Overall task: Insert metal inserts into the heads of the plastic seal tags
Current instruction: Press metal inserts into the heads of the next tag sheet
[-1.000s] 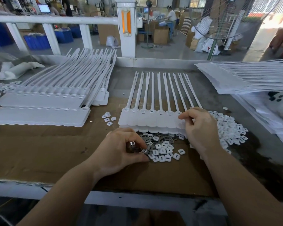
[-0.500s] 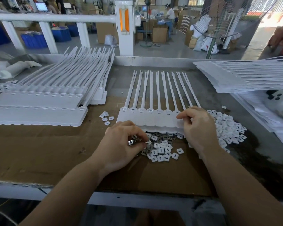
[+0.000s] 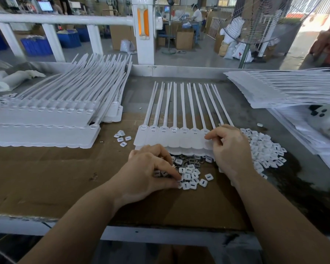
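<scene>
1. White plastic seal tags [image 3: 179, 128], joined side by side in a flat strip, are lying on the grey tabletop [image 3: 242, 121] straight ahead of the person, partly on a brown cardboard sheet [image 3: 46, 178].
2. Their long axis is running away from the person: the thin tails are pointing toward the far edge and fanning slightly rightward, while the flat flag ends are facing the person, with the square heads between.
3. Seven heads are showing in the strip; any further ones are sitting under the right hand [image 3: 231, 149]. A second strip seems to be lying beneath it.
4. The right hand is resting on the strip's right end, fingers curled, thumb and forefinger pinching at a head there.
5. The left hand [image 3: 151, 174] is lying on a heap of small dark metal inserts [image 3: 191, 161] and white square plastic caps [image 3: 193, 178], fingertips bunched on the pieces; whether it is holding one I cannot tell.
6. More white caps [image 3: 263, 147] are piled to the right, five loose caps [image 3: 122, 138] are lying left of the strip, and stacks of tag strips [image 3: 51, 119] are resting at the left.
</scene>
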`<state>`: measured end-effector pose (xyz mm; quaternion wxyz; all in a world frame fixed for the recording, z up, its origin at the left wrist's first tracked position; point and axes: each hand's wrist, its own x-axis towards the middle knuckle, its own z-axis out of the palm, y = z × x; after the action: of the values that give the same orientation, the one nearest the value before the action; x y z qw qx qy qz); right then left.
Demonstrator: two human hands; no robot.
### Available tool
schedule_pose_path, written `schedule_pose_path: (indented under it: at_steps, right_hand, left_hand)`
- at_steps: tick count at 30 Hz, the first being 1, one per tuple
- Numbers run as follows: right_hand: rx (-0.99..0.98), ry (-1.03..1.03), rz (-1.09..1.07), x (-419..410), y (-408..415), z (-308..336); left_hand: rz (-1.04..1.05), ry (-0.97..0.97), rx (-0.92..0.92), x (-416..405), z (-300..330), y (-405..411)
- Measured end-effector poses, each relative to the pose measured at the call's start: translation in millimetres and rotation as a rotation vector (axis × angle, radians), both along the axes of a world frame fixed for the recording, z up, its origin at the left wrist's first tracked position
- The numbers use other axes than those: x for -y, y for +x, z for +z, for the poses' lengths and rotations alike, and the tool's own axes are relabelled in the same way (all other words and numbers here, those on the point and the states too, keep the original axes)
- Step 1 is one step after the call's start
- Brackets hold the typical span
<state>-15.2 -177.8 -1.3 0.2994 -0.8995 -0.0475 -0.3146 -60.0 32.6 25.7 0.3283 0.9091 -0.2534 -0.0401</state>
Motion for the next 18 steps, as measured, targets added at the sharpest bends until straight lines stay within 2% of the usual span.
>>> schedule_pose_path:
  at_steps: [8, 12, 18]
  right_hand:
    - [-0.007, 0.012, 0.000, 0, 0, 0]
    - [-0.022, 0.006, 0.005, 1, 1, -1]
    - [-0.022, -0.001, 0.004, 1, 1, -1]
  left_hand:
    - [0.153, -0.227, -0.031, 8, -2, 11]
    - [0.146, -0.209, -0.024, 10, -1, 12]
    - [0.004, -0.033, -0.039, 7, 7, 11]
